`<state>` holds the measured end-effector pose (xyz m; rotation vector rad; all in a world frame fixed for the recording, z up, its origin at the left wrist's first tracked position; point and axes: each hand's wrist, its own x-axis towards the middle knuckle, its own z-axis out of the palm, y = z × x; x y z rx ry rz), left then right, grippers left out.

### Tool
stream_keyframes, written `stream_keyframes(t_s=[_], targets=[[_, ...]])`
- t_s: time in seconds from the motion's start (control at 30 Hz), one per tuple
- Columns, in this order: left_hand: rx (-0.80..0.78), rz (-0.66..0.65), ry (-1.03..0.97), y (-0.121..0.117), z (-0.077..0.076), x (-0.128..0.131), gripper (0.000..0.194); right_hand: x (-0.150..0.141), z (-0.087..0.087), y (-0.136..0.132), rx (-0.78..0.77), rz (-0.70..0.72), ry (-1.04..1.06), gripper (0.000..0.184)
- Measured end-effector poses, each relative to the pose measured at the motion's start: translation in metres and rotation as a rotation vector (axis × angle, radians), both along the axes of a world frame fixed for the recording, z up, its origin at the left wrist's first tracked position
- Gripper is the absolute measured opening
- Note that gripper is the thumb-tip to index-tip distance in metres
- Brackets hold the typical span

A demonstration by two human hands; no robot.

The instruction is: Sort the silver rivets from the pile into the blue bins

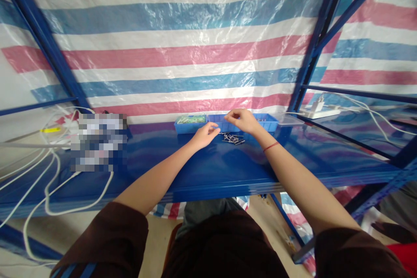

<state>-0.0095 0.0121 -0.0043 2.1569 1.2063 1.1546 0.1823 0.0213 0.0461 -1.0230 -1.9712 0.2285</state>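
Note:
My left hand (205, 136) is just in front of the blue bins, its thumb and fingers apart with nothing visible between them. My right hand (243, 120) is over the blue bin (216, 126), with thumb and fingertips pinched together. Whatever the pinch may hold is too small to make out. Between and just below the hands lies a loose pile of thin metal pins (233, 139), like screws or rivets. Left of it, another blue bin (186, 129) contains green-and-clear small packets (191, 119). Behind my right wrist, a third compartment (273, 124) holds small metal pieces, partly hidden.
The blue tabletop (215, 169) has a blurred-out pile (99, 141) at left, with white cables (65, 213) hanging over the front edge. A clear plastic lid (291, 119) lies right of the bins. Blue posts (308, 61) frame the table; a white power strip (321, 112) sits at right.

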Motion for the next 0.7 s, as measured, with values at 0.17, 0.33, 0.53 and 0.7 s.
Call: stream_keyframes(t_s=[0.17,0.33,0.53,0.7], targets=[[0.167,-0.128,0.314,-0.009,-0.001,0.0,0.034,0.053,-0.005,0.025,0.093,-0.487,0.071,0.032],[0.169,-0.169,0.458,-0.012,-0.001,0.001,0.037,0.073,-0.01,0.03,0.054,-0.726,-0.163,0.032],[0.081,-0.136,0.552,-0.012,0.0,0.002,0.04,0.045,0.002,0.015,-0.183,-0.191,-0.448,0.018],[0.066,-0.151,0.565,-0.013,0.002,0.003,0.038,0.037,-0.008,0.018,-0.36,-0.133,-0.619,0.015]])
